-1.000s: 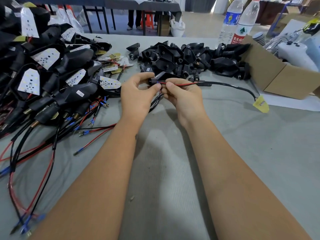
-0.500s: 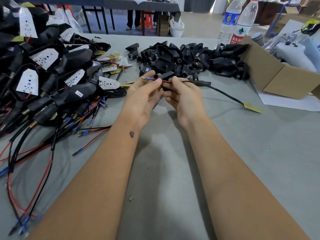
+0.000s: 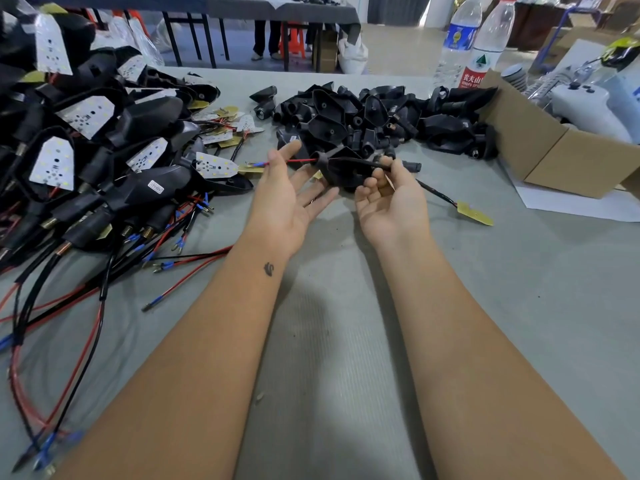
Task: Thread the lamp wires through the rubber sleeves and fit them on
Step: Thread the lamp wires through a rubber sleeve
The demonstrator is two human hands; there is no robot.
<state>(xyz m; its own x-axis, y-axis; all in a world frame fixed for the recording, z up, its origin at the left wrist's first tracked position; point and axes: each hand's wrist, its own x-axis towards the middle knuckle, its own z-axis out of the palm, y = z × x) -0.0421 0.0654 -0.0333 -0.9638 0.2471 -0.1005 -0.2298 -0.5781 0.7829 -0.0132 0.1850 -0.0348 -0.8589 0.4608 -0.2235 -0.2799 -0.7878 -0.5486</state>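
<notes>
From the head camera I see both of my forearms reaching out over the grey felt-covered worktop (image 3: 346, 341). My left hand (image 3: 289, 199) lies palm up with its fingers spread and mostly straight; the thin red lamp wire with a blue-sleeved tip (image 3: 294, 161) runs across the tips of its upper fingers, and I cannot tell whether those fingers actually pinch it. The wire passes through the narrow neck of a black cone-shaped rubber sleeve (image 3: 341, 168), which sits between my two hands just above the fingertips. My right hand (image 3: 391, 199) is also palm up, its fingers curled round the black cable (image 3: 377, 163) at the wide end of the sleeve, holding it. From there the black cable trails right across the worktop to a small yellow tag (image 3: 474, 213).

Just behind the hands lies a heap of loose black rubber sleeves (image 3: 374, 116). On the left is a large pile of black lamp housings with white LED boards and red and black leads (image 3: 86, 150). On the right stands an open brown cardboard box (image 3: 554, 154), with two clear plastic water bottles (image 3: 474, 43) behind it.
</notes>
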